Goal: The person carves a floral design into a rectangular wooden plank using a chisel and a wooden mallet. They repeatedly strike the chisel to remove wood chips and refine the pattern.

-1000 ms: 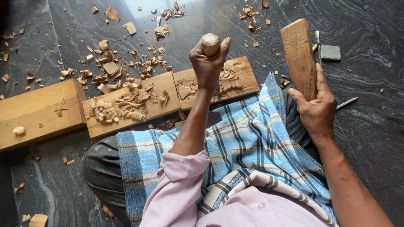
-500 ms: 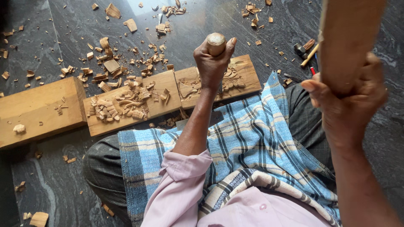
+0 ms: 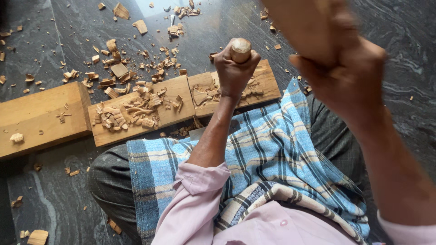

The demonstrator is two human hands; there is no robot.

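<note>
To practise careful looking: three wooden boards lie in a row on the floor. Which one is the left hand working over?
The rightmost board, nearest the checked cloth. The left hand grips a round-topped wooden handle over its carved surface; the middle board carries only chips, the thick left board is nearly bare.

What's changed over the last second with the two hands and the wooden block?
The right hand has swung the wooden block up from beside the knee toward the camera, where it now looms large and blurred, still gripped. The left hand has stayed closed around the round-topped tool handle, set on the carved plank. The planks and wood chips lie as before.
</note>
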